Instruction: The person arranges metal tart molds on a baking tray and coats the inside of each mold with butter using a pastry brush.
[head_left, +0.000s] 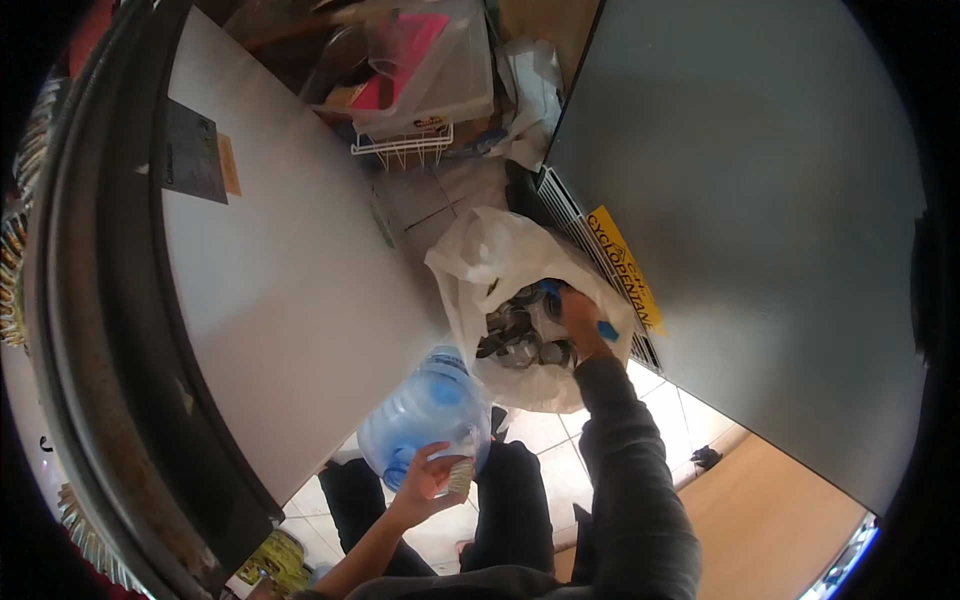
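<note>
My left hand [425,484] is held low in front of a large clear blue water jug [385,420], gripping a small pale ridged piece [461,477] whose kind I cannot make out. My right hand [581,318] reaches down inside a white plastic bag [470,250]. Its fingertips are hidden among the contents, beside a blue piece [550,288]. Several clear and dark cup-like items [520,345] lie in the bag, and another blue piece [607,331] shows just right of my wrist.
A white cabinet-like panel [290,240] stands to the left, and a grey appliance side [750,200] with a yellow cyclopentane label [625,265] to the right. Behind the bag are a clear plastic bin [465,80] and a white wire rack [400,146]. Tiled floor [540,430] lies below.
</note>
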